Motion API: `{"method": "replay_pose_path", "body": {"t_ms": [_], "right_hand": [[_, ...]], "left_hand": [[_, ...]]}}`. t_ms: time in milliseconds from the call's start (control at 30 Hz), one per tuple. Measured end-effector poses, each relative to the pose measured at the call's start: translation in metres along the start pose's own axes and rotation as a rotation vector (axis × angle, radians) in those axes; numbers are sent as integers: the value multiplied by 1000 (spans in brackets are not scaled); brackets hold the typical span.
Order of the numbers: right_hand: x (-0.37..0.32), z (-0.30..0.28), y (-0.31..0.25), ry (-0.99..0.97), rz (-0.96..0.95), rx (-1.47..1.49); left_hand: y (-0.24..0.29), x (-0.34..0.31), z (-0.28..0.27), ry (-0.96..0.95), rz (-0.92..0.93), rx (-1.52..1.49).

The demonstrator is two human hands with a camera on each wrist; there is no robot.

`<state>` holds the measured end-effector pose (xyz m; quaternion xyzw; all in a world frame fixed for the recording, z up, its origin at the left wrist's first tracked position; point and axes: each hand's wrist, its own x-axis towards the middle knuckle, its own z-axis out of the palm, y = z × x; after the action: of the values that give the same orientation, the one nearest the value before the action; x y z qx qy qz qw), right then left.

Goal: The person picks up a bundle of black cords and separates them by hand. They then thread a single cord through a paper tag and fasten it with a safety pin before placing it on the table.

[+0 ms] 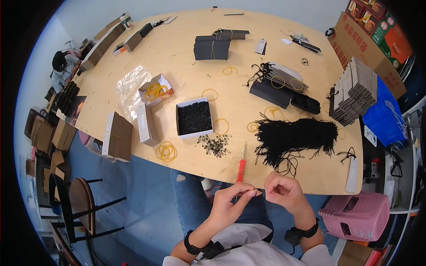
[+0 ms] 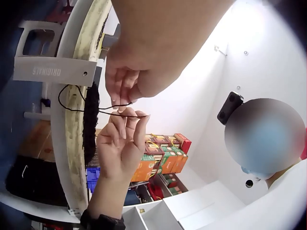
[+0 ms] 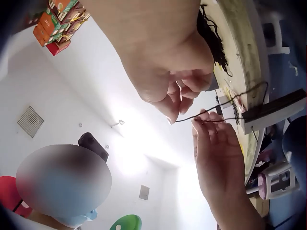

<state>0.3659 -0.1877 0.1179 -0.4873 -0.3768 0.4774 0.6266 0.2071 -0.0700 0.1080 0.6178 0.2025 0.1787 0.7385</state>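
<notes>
Just over the table's front edge, my left hand (image 1: 229, 206) and right hand (image 1: 286, 193) are held close together. Between them runs a thin black cord (image 2: 122, 115). The thumb and fingertips of my left hand pinch one end of it, and those of my right hand (image 3: 168, 72) pinch the other. Below the fingers, the cord forms a loop at a white hang tag (image 2: 48, 71) printed ORIGINALS, which has a small hole near one end. From the head view the hands mostly hide cord and tag.
A bundle of black cords (image 1: 298, 138) lies ahead on the right. A red-handled tool (image 1: 241, 170), a pile of small pins (image 1: 214, 145) and a white box (image 1: 178, 126) of black pieces are nearer the middle. Yellow rubber bands (image 1: 166, 151) and tag stacks (image 1: 355, 91) surround them.
</notes>
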Motion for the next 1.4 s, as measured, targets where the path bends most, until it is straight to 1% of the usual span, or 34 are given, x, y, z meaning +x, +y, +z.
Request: {"method": "replay_pose_path", "body": {"t_ms": [67, 133, 233, 333, 433, 500, 567, 633, 700, 733, 767, 833, 867, 900, 933, 1067, 1133, 1167, 1200, 1233, 1267, 1300, 1333, 1367, 1400], "right_hand": [[-1, 6, 2, 37, -11, 25], [-1, 8, 7, 99, -12, -78], [-1, 10, 2, 100, -56, -67], [-4, 9, 3, 78, -21, -46], [-6, 8, 5, 75, -11, -25], [-9, 7, 9, 74, 4, -11], [-11, 7, 11, 74, 19, 2], [-12, 9, 10, 69, 7, 79], [-14, 9, 8, 64, 8, 69], [-15, 9, 7, 58, 7, 59], [-14, 8, 2, 59, 7, 60], [-9, 2, -7, -69, -107, -223], [-9, 0, -8, -69, -107, -223], [-10, -2, -8, -75, -123, -288], [-10, -3, -8, -82, -138, -352], [-11, 0, -10, -25, -116, -348], [-12, -1, -12, -64, -203, -504], [-13, 1, -15, -64, -202, -503], [-14, 4, -19, -6, -189, -541], [-15, 6, -21, 54, -175, -579], [-17, 7, -20, 57, -174, -581], [-19, 8, -17, 114, -149, -532], [-20, 8, -14, 170, -124, -483], [-21, 9, -11, 171, -123, -483], [-22, 9, -7, 217, -97, -360]], "left_hand": [[-2, -1, 2, -11, 5, 51], [-3, -2, 3, -23, 13, 103], [-3, -3, 4, -31, 12, 95], [-3, -1, 2, -67, 16, 73], [3, 3, 0, -119, 0, 19], [8, 5, -1, -189, 2, -7], [7, 6, -2, -224, 2, -41], [4, 6, -3, -261, 2, -75], [2, 6, -3, -319, 17, -111], [1, 6, -4, -319, 16, -111], [0, 6, -4, -352, -13, -123], [0, 6, -5, -386, -44, -135], [2, 6, -6, -418, -70, -108], [4, 6, -6, -451, -96, -81], [4, 6, -6, -451, -96, -81], [9, 3, -1, -418, -133, -176], [11, 0, 3, -397, -160, -221], [11, -2, 4, -349, -161, -164], [11, -3, 6, -301, -162, -107], [11, -4, 8, -303, -163, -109], [11, -5, 10, -241, -109, -33], [12, -5, 12, -180, -54, 43], [14, -4, 14, -182, -54, 42], [17, -2, 18, -100, 37, 146], [18, -1, 19, -17, 129, 249]]}}
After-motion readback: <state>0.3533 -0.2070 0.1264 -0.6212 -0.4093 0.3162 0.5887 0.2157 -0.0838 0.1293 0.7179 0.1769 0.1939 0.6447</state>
